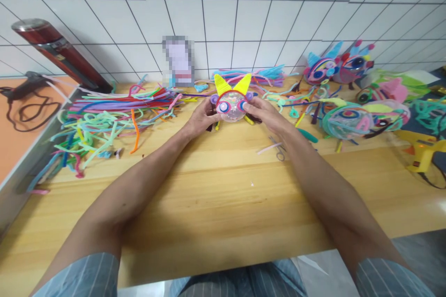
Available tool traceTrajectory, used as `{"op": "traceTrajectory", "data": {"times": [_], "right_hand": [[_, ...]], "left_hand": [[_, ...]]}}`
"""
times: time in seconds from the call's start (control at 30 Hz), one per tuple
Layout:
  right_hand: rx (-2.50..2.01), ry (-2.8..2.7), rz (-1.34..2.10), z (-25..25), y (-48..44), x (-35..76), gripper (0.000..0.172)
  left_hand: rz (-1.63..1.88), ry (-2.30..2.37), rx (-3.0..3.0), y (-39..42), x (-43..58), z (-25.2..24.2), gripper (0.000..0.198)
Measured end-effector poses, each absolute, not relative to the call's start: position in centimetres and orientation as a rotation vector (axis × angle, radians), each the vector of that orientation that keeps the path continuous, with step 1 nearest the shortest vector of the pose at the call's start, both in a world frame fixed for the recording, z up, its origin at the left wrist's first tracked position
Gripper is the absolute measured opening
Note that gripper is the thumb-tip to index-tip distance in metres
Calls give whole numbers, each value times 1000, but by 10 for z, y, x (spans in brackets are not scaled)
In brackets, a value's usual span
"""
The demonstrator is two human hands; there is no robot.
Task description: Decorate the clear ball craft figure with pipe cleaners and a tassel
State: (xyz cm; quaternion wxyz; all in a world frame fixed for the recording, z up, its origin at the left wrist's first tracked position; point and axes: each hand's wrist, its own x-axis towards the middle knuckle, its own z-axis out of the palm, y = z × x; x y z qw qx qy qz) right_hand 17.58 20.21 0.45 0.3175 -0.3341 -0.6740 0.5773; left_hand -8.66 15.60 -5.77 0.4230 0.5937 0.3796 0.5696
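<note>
Between my two hands is a clear round ornament (234,112) with yellow pointed ears, a red band across the top and blue-and-pink ringed eyes. My left hand (204,117) grips its left side, thumb near one eye. On the opposite side, my right hand (263,112) has its thumb by the other eye and its fingers behind. Dark tassels hang under both sides, partly covered by my hands. Small scissors (279,151) and a pale strip (269,148) lie on the wooden table (209,213) near my right forearm.
Bundled and loose pipe cleaners (114,111) cover the left side. Several finished-looking ornaments (348,120) sit at right, near a yellow glue gun (423,151). A red thermos (62,55) leans at back left, beside a black corded tool (28,86). A blurred phone-like object (179,61) stands against the tiled wall.
</note>
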Motion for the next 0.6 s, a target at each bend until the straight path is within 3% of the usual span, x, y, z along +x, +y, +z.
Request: {"op": "traceTrajectory", "data": {"times": [0.6], "right_hand": [[-840,-1750,1534,9,199,174,74]], "left_hand": [[1459,907,1491,155,-81,-59,75]]}}
